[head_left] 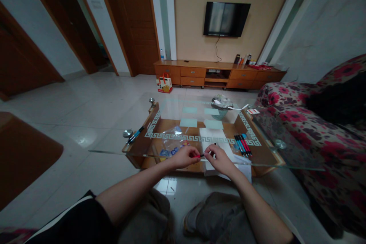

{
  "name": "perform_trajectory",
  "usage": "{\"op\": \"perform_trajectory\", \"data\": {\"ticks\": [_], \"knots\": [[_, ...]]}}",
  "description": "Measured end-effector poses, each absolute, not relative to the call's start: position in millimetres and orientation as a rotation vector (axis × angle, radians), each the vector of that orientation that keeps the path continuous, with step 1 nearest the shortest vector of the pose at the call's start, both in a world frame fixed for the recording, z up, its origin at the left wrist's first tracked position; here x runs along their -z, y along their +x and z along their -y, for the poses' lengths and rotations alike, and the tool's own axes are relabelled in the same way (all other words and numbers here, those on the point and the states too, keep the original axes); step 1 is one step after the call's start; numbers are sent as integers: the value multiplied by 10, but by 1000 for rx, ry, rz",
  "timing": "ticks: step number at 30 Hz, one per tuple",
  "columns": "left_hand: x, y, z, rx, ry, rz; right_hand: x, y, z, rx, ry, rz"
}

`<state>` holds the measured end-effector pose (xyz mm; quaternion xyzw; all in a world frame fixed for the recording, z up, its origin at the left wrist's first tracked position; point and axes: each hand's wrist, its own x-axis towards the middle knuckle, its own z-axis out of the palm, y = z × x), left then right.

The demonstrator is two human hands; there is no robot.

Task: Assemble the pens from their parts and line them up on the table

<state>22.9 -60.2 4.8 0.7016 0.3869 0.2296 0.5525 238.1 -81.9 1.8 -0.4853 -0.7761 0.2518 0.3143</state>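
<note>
Over the near edge of the glass table, my left hand (187, 157) pinches the red part of a red-and-black pen (198, 156). My right hand (219, 159) has its fingertips closed on the dark end of that pen, so the two hands nearly meet. Most of the pen is hidden by my fingers. A row of blue, black and red pens (243, 145) lies to the right of my right hand. On the far left corner of the table are a few more pens (134, 135), blue and black.
The glass table (197, 101) has a patterned border and a wooden shelf below. A clear plastic bag (172, 137) lies left of my hands, white paper (213, 137) under them. Beyond stand a waste basket (220, 112) and a paper bag (164, 84). A flowered sofa (328, 133) is at right.
</note>
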Motion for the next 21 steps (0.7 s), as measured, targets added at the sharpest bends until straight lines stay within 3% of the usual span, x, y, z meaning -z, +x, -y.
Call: {"op": "perform_trajectory", "data": {"ticks": [21], "knots": [[-36,222,598,-543,1705,-901,-55,2373,840,-675,-1255,2098]]}}
